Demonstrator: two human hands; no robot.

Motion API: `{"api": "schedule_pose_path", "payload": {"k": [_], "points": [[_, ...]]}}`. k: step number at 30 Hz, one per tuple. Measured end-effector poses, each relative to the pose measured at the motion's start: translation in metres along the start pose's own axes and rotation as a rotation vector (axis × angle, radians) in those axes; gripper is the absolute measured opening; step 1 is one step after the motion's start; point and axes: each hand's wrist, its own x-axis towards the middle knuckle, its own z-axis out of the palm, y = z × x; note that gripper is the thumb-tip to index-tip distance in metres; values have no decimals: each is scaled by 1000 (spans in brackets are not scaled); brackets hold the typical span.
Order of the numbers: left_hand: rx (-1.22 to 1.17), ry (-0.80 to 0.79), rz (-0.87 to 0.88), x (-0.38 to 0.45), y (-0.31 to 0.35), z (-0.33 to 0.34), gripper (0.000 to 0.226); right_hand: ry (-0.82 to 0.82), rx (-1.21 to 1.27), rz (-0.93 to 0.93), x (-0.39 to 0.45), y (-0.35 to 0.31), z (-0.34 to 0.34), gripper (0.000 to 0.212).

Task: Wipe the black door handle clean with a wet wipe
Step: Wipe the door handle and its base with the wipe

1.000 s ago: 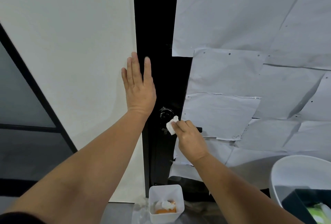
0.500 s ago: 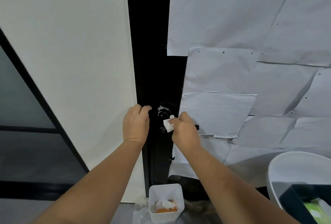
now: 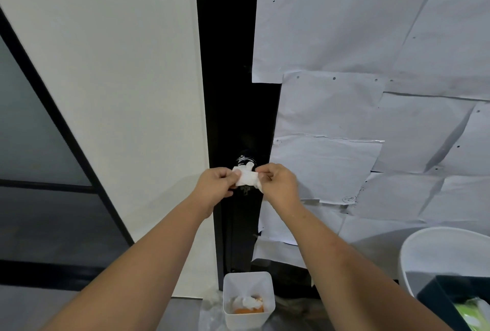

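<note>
Both hands, left hand point(image 3: 216, 185) newly off the door, pinch wet wipe point(image 3: 246, 179) in fingers.

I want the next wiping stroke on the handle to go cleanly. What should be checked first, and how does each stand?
1. Wipe held: ok, pinched between left hand and right hand.
2. Wipe spread to a usable face: ok, stretched flat between the hands.
3. Wipe against the handle: cannot tell, it is held in front of it.
4. Handle visible for aiming: not ok, mostly hidden behind wipe and hands.
5. Bin ready below for the used wipe: ok, open, already holding waste.
6. Wipe wet enough: cannot tell.
</note>
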Motion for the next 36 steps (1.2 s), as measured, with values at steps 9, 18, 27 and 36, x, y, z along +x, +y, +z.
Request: {"api": "schedule_pose_path", "payload": {"k": [9, 18, 27, 36], "points": [[-115, 244, -93, 0, -6, 4, 17, -13, -640, -280, -1, 11, -3, 15], [-511, 43, -221, 7, -19, 32, 22, -67, -840, -403, -2, 13, 1, 15], [-647, 159, -386, 32, -6, 46, 18, -56, -823, -420, -2, 9, 1, 20], [-671, 432, -282, 20, -18, 64, 28, -31, -794, -424, 0, 16, 3, 14]]}}
